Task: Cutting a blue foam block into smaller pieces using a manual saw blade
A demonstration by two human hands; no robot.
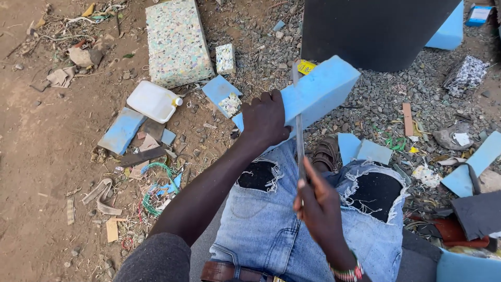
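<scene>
While the left hand (266,119) clamps the near end of a light blue foam block (317,94), I see the right hand (319,209) closed around a long thin blade (299,130), its edge laid across the block beside the left fingers. Block sits tilted above the knees in ripped light jeans (261,224). Further out on the dirt: white plastic jerrycan (154,101), speckled foam slab (176,42), blue foam offcuts, dark drum (370,31) on gravel
</scene>
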